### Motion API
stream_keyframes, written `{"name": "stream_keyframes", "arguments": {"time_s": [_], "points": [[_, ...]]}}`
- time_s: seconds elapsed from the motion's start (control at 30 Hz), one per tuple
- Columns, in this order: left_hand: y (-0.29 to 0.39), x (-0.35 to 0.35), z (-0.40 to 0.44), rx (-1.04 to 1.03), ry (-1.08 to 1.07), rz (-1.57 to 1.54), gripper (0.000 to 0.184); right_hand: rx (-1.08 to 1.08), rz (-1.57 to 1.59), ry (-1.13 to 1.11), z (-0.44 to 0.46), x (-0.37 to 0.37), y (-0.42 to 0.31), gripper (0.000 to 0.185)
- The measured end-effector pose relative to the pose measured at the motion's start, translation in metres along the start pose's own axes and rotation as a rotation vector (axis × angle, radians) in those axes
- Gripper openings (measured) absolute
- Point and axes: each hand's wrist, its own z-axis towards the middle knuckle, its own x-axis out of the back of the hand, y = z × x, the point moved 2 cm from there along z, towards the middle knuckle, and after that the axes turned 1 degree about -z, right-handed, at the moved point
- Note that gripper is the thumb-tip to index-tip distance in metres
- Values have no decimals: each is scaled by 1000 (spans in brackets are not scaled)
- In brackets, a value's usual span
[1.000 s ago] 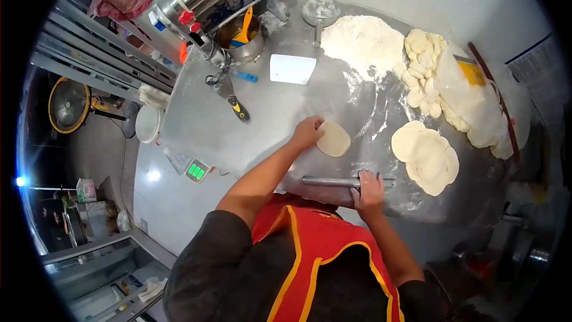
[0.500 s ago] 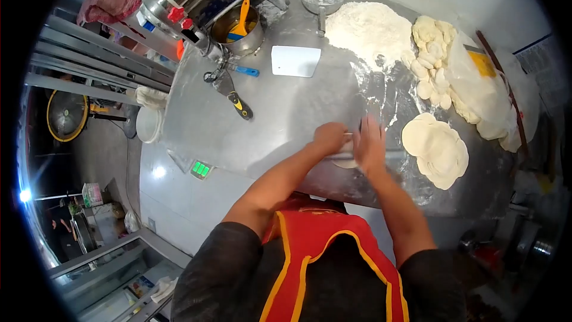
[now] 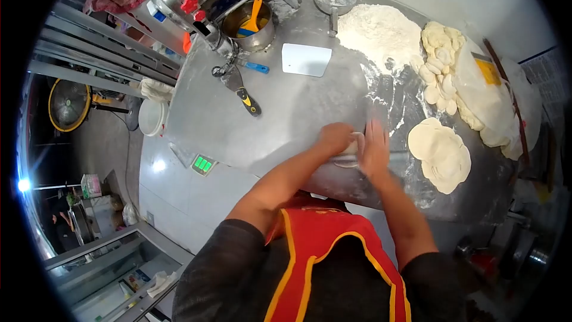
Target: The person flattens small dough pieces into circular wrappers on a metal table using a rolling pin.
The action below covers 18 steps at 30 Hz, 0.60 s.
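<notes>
My left hand [image 3: 337,138] is closed at the edge of a small piece of dough [image 3: 353,146] near the table's front edge. Just right of it, my right hand [image 3: 375,152] lies flat with fingers stretched forward, smeared by motion. Under its palm runs a blurred grey rod [image 3: 395,157] that looks like a rolling pin; its middle is hidden. A stack of flat dough rounds [image 3: 439,155] rests to the right of that hand. Small dough pieces [image 3: 440,83] lie farther back, beside a larger dough mass [image 3: 442,38] partly under a plastic sheet [image 3: 485,95].
Behind my hands are a flour heap [image 3: 381,34], a floury scoop or sieve [image 3: 334,1] and a white scraper [image 3: 306,60]. A pot [image 3: 260,40] with an orange brush [image 3: 255,13] stands back left, near a black-and-yellow-handled scraper [image 3: 248,102] and a blue-handled tool [image 3: 257,68].
The whole view has shifted slightly, so the table items sit a little farther right. My right hand has moved slightly on the rod; my left hand stays at the dough.
</notes>
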Motion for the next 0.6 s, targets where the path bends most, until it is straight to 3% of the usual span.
{"name": "stream_keyframes", "arguments": {"time_s": [0.07, 0.17, 0.2, 0.27, 0.37, 0.4, 0.5, 0.57, 0.6], "points": [[-37, -9, -4, 37, 133, -162, 38, 113, 40, 80, -63, 9, -5, 53], [-48, -7, -37, -32, 224, -328, 36, 14, 106, -124, -74, 24, -11, 53], [-43, -4, -37, -63, 141, -240, 35, 117, -15, 82, -58, 8, -7, 56], [-23, 5, -22, -127, -9, -65, 34, -1, 33, 17, -3, -8, 0, 56], [1, 8, 5, 8, -78, 29, 40, -89, 27, 47, 50, -28, 6, 56], [2, 7, 4, 8, -26, 5, 35, -105, 11, 77, 55, -30, 7, 56], [-8, 20, -10, -60, -21, 69, 32, -48, 124, -139, 2, -1, -5, 56], [-42, 9, -18, 44, 166, -130, 31, 159, 168, -12, -61, 15, -8, 55], [-61, -4, -24, 104, 254, -230, 31, 140, 168, -44, -73, 18, -8, 55]]}}
